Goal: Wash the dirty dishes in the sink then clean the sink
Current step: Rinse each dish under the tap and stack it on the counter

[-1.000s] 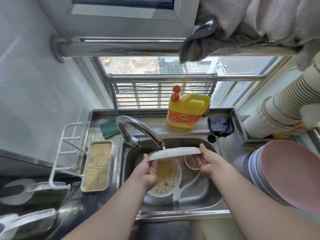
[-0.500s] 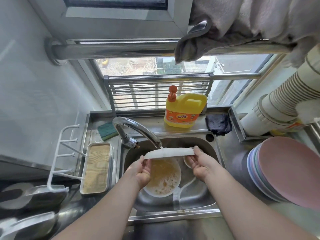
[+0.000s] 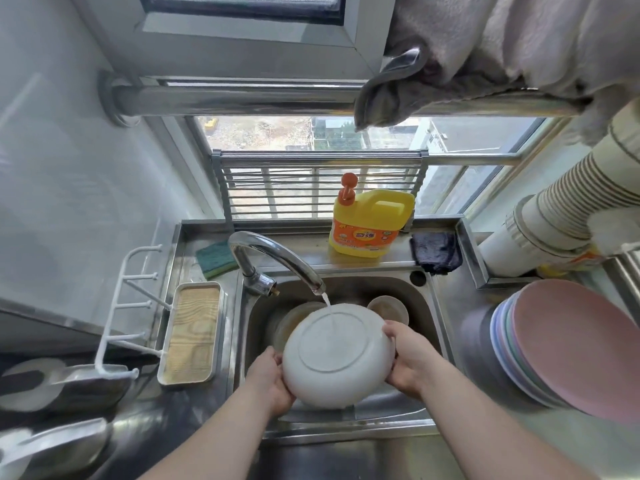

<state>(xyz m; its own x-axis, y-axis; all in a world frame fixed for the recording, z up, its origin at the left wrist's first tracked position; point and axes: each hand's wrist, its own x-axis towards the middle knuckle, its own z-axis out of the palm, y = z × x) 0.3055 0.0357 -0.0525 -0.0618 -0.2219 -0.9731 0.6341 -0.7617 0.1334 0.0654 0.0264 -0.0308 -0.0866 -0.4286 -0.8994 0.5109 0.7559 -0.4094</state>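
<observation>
A: Fig., head view. What are your hands doing?

B: Both grip one white plate (image 3: 337,355) over the steel sink (image 3: 429,313). Your L hand (image 3: 272,381) curls round the plate's lower-left rim, forearm coming up from the bottom edge of the frame. Your R hand (image 3: 408,358) clasps the right rim, fingers wrapped over the edge; that forearm runs in from the bottom-right corner.

A: Plate attitude?

B: Tilted, underside w/ foot ring facing you. Water from the faucet (image 3: 277,258) lands on its upper part.

A: Other dishes?

B: In the basin behind the plate: a soiled dish (image 3: 294,320) toward the back-left, partly hidden, and a small bowl (image 3: 388,308) near the back-right wall.

A: Around the sink?

B: On the back ledge: green sponge (image 3: 214,259) at the left corner, yellow detergent jug (image 3: 372,223) at the middle, dark cloth (image 3: 436,252) at the right. Left of the basin, a white tray (image 3: 192,332) w/ wood-grain insert. Off the sink's right edge, a stack of pastel plates (image 3: 568,348), pink on top, and nested paper cups (image 3: 561,216) lying on their side behind it.
</observation>
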